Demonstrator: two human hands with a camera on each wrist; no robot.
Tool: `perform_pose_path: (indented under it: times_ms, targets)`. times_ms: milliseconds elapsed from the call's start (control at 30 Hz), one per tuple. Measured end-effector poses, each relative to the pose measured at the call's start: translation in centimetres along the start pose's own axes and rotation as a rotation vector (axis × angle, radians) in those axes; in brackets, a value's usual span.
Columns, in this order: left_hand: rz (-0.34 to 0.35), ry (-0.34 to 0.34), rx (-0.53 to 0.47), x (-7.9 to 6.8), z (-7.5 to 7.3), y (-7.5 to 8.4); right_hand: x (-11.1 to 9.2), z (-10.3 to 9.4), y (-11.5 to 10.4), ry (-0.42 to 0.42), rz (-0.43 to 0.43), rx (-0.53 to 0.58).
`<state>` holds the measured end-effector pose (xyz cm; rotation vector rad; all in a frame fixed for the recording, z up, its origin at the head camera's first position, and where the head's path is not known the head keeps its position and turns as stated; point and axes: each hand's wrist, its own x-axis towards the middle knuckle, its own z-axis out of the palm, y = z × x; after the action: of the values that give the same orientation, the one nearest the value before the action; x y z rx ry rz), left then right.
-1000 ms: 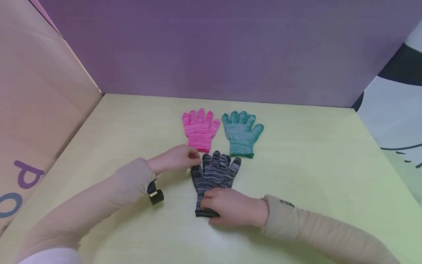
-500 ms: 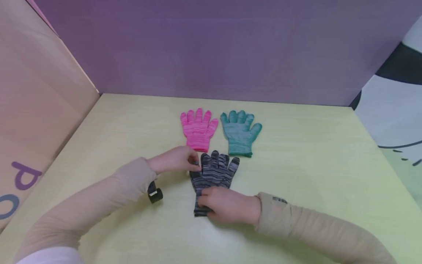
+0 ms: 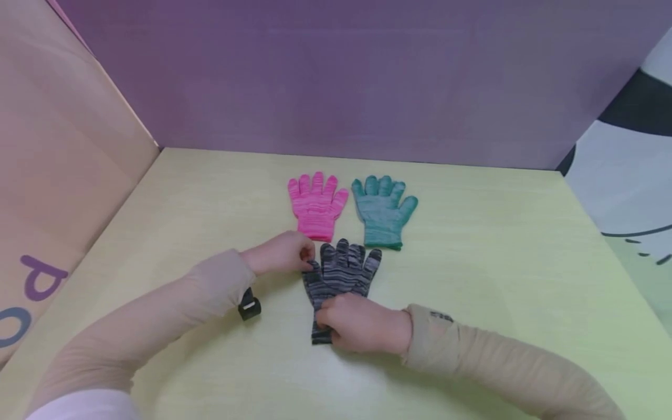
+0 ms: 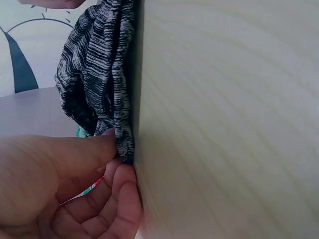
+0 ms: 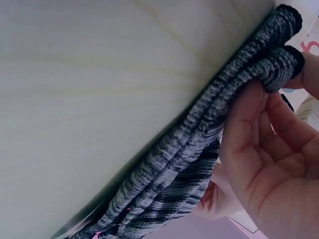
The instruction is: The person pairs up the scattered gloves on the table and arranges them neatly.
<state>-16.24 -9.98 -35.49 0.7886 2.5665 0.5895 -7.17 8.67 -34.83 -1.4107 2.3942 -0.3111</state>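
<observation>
A dark grey and black striped knit glove (image 3: 341,276) lies on the table with its fingers pointing away from me. My left hand (image 3: 280,252) pinches the tip of its leftmost finger; in the left wrist view, thumb and fingers (image 4: 122,194) meet on the knit fabric (image 4: 94,59). Over the cuff, my right hand (image 3: 362,322) pinches the upper layer near the hem, seen close up in the right wrist view, where the glove (image 5: 174,154) shows two stacked layers. Part of the cuff and palm is hidden under the right hand.
Behind the striped glove lie a pink glove (image 3: 317,207) and a green glove (image 3: 385,213), side by side and flat. The pale yellow table (image 3: 504,245) meets a purple panel (image 3: 336,81) at the back. A black wrist device (image 3: 249,306) hangs under the left sleeve.
My right hand has shifted slightly left along the cuff and its fingers have closed on it. The left hand has settled onto the glove's finger. The pink and green gloves stay put.
</observation>
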Motion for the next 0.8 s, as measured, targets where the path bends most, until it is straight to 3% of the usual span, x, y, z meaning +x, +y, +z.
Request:
perform_pose_path:
  times_ms: [500, 800]
  targets:
    - [-0.036, -0.014, -0.002, -0.1, -0.2, 0.1, -0.3, -0.2, 0.2, -0.033, -0.060, 0.010]
    - [-0.066, -0.072, -0.010, -0.4, -2.0, 0.6, -0.4, -0.6, 0.7, -0.030, -0.091, 0.055]
